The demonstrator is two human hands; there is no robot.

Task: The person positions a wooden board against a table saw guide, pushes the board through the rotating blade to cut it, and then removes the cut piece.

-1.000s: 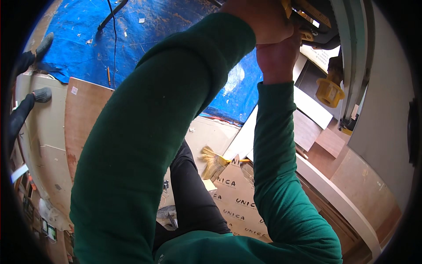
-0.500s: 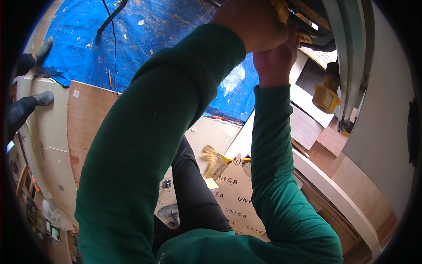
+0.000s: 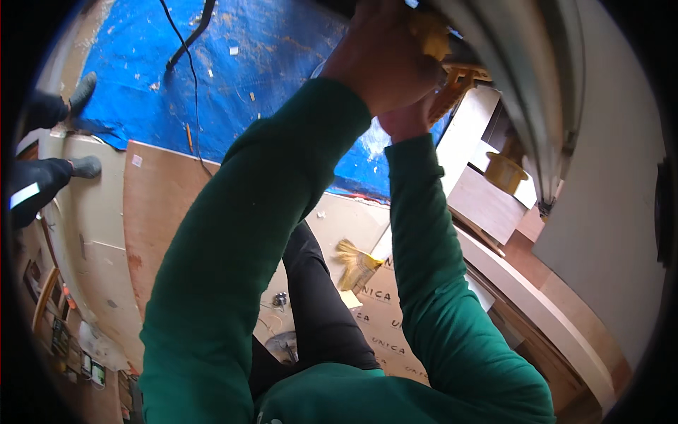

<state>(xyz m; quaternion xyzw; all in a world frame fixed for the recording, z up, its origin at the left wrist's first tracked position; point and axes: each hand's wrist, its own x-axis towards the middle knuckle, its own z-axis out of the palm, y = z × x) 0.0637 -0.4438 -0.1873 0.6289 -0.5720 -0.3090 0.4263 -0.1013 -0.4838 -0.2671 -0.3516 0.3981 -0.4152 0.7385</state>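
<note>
Both my arms reach up to the top middle of the view, in green sleeves. My left hand (image 3: 385,60) is closed, its fingers curled round a yellow tool (image 3: 429,35) that is partly hidden and blurred. Just below it, my right hand (image 3: 408,121) has its fingers mostly hidden behind the left one. Against the right hand lies an orange-yellow ribbed handle (image 3: 453,93). To the right, long pale curved-looking rails (image 3: 533,92) come down from the top edge. A yellow cup-shaped fitting (image 3: 506,174) hangs beside them.
A blue tarp (image 3: 275,63) covers the floor ahead, with a dark cable (image 3: 192,71) across it. Another person's feet (image 3: 86,167) are at the left, beside a plywood sheet (image 3: 159,205). A straw-coloured brush (image 3: 357,265) and printed cardboard (image 3: 385,332) lie below. Wooden boards (image 3: 487,205) lie at right.
My hands have moved slightly left and down together, with the yellow tool still at the left hand. The whole view has shifted a little, and the rails now look blurred.
</note>
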